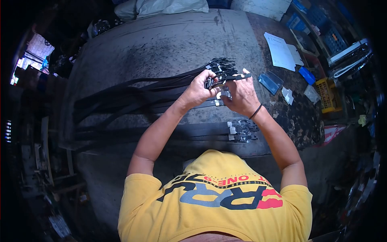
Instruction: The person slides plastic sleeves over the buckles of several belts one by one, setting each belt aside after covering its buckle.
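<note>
My left hand (pixel 198 89) is closed around the buckle end of a black belt (pixel 221 79), thumb and fingers pinched together. Facing it, my right hand (pixel 243 95) has its fingers wrapped on the same belt, and a dark strip end sticks out past the fingertips. Something pale and shiny shows between the two hands, too small to name. Just behind them lies a pile of black belts (pixel 161 79), with buckles bunched at the right end. Closer to my body rests another bundle of belts (pixel 185 131), its metal buckles (pixel 242 131) wrapped in clear plastic.
The worn grey table (pixel 185 32) spreads under everything. At its right side lie paper sheets (pixel 280 50), a clear blue plastic piece (pixel 270 82), a blue object (pixel 306 75) and a yellow basket (pixel 327 96). White sacks (pixel 171 6) stand along the far edge.
</note>
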A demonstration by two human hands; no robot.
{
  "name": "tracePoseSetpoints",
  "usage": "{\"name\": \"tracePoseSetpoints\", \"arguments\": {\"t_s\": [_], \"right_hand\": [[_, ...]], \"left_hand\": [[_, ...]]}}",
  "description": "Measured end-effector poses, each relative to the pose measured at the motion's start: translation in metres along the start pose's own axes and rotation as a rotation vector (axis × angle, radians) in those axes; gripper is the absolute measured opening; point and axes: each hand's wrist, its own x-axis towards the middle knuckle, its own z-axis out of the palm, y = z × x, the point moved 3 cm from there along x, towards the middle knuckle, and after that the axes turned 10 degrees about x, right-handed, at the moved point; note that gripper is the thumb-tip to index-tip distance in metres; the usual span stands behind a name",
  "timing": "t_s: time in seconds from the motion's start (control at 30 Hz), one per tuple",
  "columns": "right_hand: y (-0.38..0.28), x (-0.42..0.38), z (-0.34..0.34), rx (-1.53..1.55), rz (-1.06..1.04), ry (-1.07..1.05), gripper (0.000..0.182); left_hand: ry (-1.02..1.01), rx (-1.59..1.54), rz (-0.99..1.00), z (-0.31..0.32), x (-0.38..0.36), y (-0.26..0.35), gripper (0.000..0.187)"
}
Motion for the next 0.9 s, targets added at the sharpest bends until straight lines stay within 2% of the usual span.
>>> {"name": "tracePoseSetpoints", "arguments": {"t_s": [0.07,0.2,0.27,0.3,0.37,0.4,0.43,0.5,0.57,0.67,0.7,0.77,0.8,0.9], "right_hand": [[-0.007,0.002,-0.008,-0.046,-0.047,0.100,0.049],[-0.006,0.001,-0.013,-0.054,-0.063,0.099,0.052],[0.001,0.003,-0.019,0.227,0.082,-0.232,0.043],[0.006,0.004,-0.018,0.226,0.082,-0.232,0.043],[0.020,0.006,-0.013,0.646,0.251,-0.208,0.025],[0.021,0.005,-0.013,0.709,0.319,-0.238,0.014],[0.021,0.004,-0.011,0.709,0.322,-0.237,0.014],[0.022,0.004,-0.006,0.951,0.361,-0.292,0.009],[0.024,0.003,-0.008,0.990,0.379,-0.355,0.008],[0.026,0.007,-0.012,0.849,0.077,-0.275,0.009],[0.024,0.010,-0.015,0.849,0.076,-0.276,0.009],[0.025,0.011,-0.013,1.240,0.462,-0.351,0.013],[0.022,0.014,-0.020,1.120,0.472,-0.395,0.015],[0.027,0.016,-0.013,1.103,0.382,-0.412,0.014]], "left_hand": [[0.046,-0.075,-0.008,0.001,-0.001,-0.001,0.030],[0.051,-0.081,0.007,0.001,-0.002,-0.004,0.031],[0.031,-0.199,0.071,-0.002,-0.005,-0.001,0.033],[0.031,-0.200,0.071,-0.005,-0.006,-0.002,0.033],[-0.024,-0.350,0.017,-0.008,-0.008,-0.005,0.034],[-0.050,-0.349,0.010,-0.008,-0.009,-0.004,0.034],[-0.053,-0.351,0.009,-0.010,-0.010,-0.004,0.034],[-0.139,-0.304,0.027,-0.010,-0.011,0.000,0.035],[-0.148,-0.278,-0.002,-0.009,-0.014,0.006,0.037],[-0.221,-0.322,0.046,-0.007,-0.015,0.004,0.039],[-0.219,-0.322,0.046,-0.007,-0.015,0.002,0.039],[-0.105,-0.418,-0.008,-0.009,-0.014,-0.003,0.039],[-0.105,-0.418,-0.008,-0.009,-0.014,-0.001,0.039],[-0.079,-0.274,0.045,-0.007,-0.012,0.006,0.039]]}}
